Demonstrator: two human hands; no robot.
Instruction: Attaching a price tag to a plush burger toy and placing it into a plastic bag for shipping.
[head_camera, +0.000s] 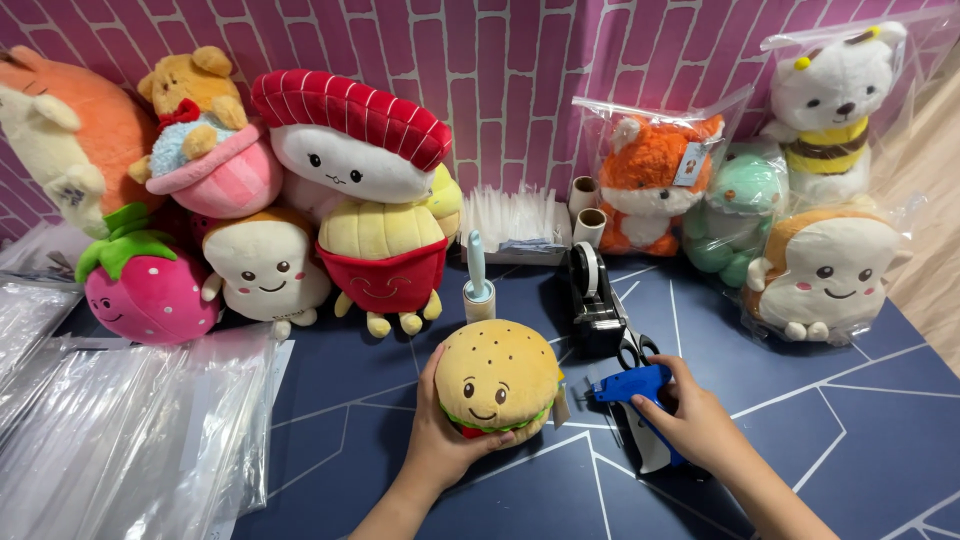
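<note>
My left hand (440, 440) cups a round tan hamburger plush toy with a smiling face (497, 378) on the dark blue patterned tabletop (850, 440). My right hand (700, 425) grips a blue plastic tagging gun (632, 385), its tip beside the plush's paper tag.

You've got bright, even light from above, colours well saturated. Shadows are short and soft: one under the burger plush (497, 377) toward 6 o'clock. Glare streaks on the clear plastic bags (120, 440) at 8 o'clock and on the bagged toys (830, 265) at 2 o'clock. Focus is sharp at centre; wide-lens bending shows at the edges, worst at 9 and 3 o'clock.
</note>
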